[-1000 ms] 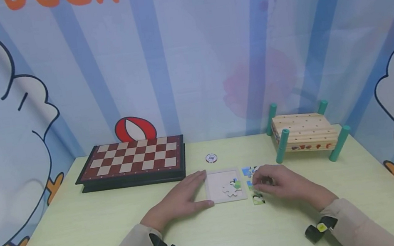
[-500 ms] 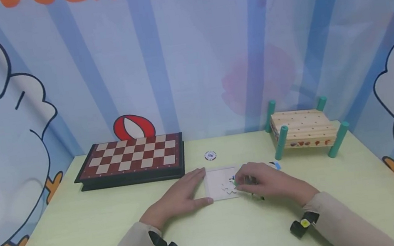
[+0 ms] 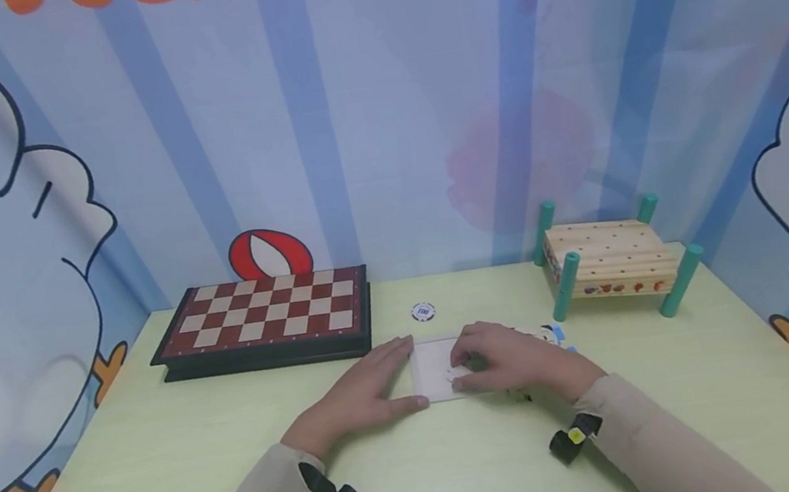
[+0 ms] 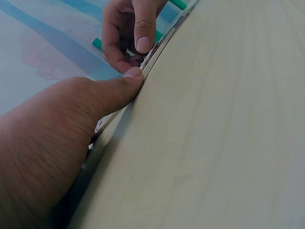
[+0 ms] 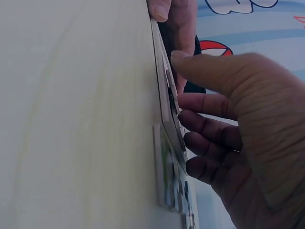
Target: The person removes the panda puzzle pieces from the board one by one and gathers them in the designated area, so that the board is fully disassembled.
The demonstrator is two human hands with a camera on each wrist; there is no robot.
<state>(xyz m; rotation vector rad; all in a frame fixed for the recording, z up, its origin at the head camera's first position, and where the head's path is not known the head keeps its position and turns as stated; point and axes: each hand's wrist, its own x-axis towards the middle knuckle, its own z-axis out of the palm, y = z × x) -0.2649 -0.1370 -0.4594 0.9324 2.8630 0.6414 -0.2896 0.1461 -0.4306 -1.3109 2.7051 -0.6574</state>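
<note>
My left hand (image 3: 358,403) rests flat with fingers spread at the left edge of a shallow white puzzle tray (image 3: 428,355); its thumb (image 4: 119,93) touches the near corner. My right hand (image 3: 510,357) is over the tray's right half, thumb and fingers bent and apart around a pale puzzle piece (image 3: 455,373), seemingly blank side up. In the right wrist view, the fingertips (image 5: 183,114) are at the edge of that puzzle piece (image 5: 172,90), while the thumb stands off it. Several printed puzzle pieces (image 3: 550,334) lie right of the tray, partly hidden by the right hand.
A chessboard box (image 3: 260,315) stands at the back left. Behind the tray lies a round chip (image 3: 422,312) marked 100. A wooden rack with green posts (image 3: 611,257) stands at the back right. A cartoon-printed cloth hangs behind the pale table (image 3: 427,477).
My right hand has moved left from the loose pieces beside the tray to the pale piece inside it. My left hand has stayed at the tray's left edge.
</note>
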